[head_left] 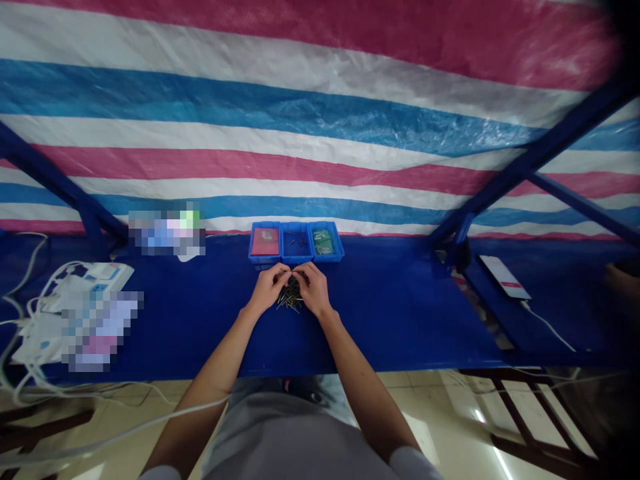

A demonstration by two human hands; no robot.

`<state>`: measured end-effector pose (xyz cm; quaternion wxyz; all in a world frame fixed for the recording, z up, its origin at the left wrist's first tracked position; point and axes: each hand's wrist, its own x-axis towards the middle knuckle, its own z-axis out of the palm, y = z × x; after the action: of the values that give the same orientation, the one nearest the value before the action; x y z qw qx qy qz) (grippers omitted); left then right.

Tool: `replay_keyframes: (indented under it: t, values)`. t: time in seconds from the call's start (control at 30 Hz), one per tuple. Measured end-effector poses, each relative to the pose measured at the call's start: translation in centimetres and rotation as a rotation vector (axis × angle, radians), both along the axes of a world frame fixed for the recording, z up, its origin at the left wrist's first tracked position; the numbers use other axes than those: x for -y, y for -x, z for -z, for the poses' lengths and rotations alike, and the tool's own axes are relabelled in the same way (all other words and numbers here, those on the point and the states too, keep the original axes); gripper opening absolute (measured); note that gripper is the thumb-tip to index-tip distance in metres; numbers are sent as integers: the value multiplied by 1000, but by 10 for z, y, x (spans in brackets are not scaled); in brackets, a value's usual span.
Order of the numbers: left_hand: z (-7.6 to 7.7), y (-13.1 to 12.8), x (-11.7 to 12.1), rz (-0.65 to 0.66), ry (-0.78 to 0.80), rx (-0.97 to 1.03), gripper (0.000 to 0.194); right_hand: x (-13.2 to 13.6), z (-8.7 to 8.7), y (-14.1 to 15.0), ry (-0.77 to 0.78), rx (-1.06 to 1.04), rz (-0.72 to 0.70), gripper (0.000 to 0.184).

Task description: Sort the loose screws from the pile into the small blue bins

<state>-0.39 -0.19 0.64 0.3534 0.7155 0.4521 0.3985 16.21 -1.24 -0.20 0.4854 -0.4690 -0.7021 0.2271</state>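
My left hand point(271, 288) and my right hand point(314, 287) meet fingertip to fingertip above the table, both closed in a pinch. Whatever lies between the fingertips is too small to make out. Below and between them is a heap of thin metal pieces point(290, 297), dark and brassy, like screws or nails. Just beyond the hands stand three blue bins side by side. A red, flat content fills the left bin point(251, 257). In the middle bin point(297, 257) lie a few dark thin pieces, and the right bin point(340, 252) holds pale pieces on something green.
The blue table point(400, 313) runs up to a striped plastic sheet point(300, 127). To the left lie a power strip point(107, 275) with tangled white cables and blurred-out items. At the right, a phone point(504, 277) lies on a cable. Blue frame bars point(500, 183) slope at both sides.
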Motion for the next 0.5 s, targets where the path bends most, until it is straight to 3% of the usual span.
replay_keyframes:
  t: [0.5]
  values:
    - [1,1,0,-17,8,21,26,0,-1,0,22,1,23,19]
